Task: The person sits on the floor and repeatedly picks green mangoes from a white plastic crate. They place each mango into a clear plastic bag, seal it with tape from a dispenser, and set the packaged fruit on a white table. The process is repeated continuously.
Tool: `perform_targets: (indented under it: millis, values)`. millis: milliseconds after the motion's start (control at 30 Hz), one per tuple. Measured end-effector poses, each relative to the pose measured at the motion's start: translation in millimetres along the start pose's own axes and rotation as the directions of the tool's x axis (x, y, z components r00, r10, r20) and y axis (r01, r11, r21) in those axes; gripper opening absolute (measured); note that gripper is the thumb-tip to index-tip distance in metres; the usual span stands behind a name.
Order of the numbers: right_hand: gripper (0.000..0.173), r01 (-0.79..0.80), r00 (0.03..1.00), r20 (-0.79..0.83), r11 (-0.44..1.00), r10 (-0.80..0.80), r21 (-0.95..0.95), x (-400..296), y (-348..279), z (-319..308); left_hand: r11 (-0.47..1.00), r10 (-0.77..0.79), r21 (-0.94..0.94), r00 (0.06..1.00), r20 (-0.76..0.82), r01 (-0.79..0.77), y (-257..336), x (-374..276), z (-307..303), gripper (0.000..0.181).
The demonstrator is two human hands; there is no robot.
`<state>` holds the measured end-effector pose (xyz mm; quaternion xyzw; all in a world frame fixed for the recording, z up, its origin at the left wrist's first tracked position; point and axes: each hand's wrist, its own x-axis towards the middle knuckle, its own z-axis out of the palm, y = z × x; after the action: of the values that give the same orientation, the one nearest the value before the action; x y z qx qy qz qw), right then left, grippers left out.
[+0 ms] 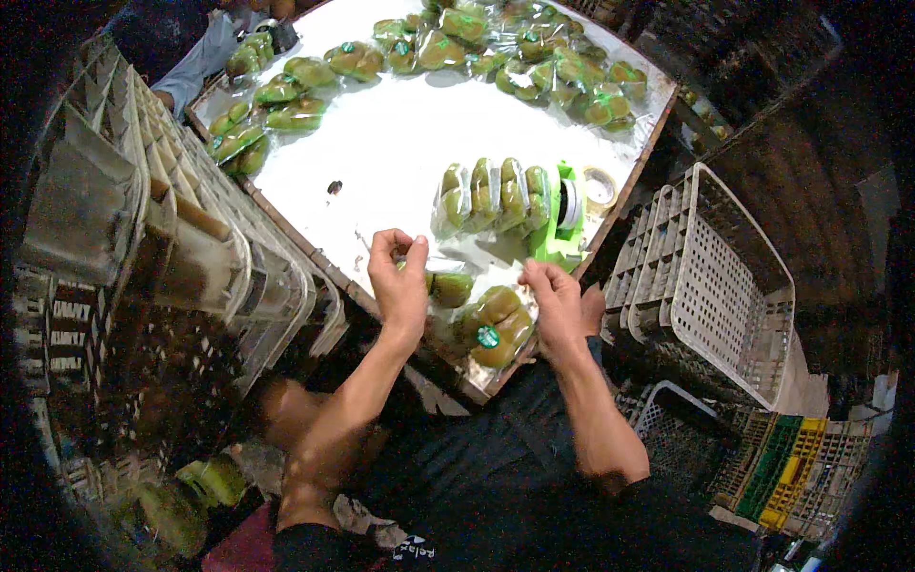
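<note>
In front of me on the white tabletop (343,157) lies a clear bag of green-brown produce (500,325) with a round green sticker, near the table corner. My right hand (557,304) pinches the clear plastic at the bag's upper right edge. My left hand (399,286) is raised to the left, thumb and curled fingers close together; whether something thin is between them is unclear. Another green piece under clear film (450,288) lies between the hands. Just beyond, several bagged packs (493,196) stand in a row beside a bright green tape dispenser (559,222).
A roll of tape (599,187) lies by the right table edge. Many wrapped packs (443,50) line the far side. Stacked crates (193,229) crowd the left; a pale perforated crate (722,286) stands at right. Another person's sleeve (196,64) shows at upper left.
</note>
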<state>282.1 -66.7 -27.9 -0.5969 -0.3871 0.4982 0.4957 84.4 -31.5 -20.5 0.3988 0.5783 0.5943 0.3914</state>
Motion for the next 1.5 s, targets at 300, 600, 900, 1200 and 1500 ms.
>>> perform_targets:
  millis: [300,600,900,1200,1500]
  values:
    - [0.041,0.059,0.989,0.136,0.998,-0.058,-0.001,-14.0,-39.6,89.6,0.965,0.251,0.065,0.968,0.03,-0.252,39.9,-17.0,-8.5,0.018]
    - [0.034,0.037,0.966,0.244,0.975,-0.091,0.217,26.0,-28.8,77.8,0.894,-0.168,-0.282,0.844,0.509,0.348,44.3,46.5,-51.8,0.048]
    - [0.072,0.413,0.89,0.326,0.263,-0.319,-0.872,-36.6,37.8,-4.7,0.96,-0.238,-0.005,0.825,0.512,0.28,-4.7,75.0,0.8,0.082]
    - [0.054,0.283,0.892,0.348,0.957,-0.289,0.069,-9.2,-71.6,110.9,0.932,-0.018,-0.36,0.996,0.086,0.048,21.9,51.7,-39.8,0.069]
    - [0.036,0.302,0.864,0.398,0.95,-0.309,0.08,100.9,-91.7,75.0,0.926,-0.358,-0.023,0.897,0.261,0.376,1.5,82.2,-11.1,0.084]
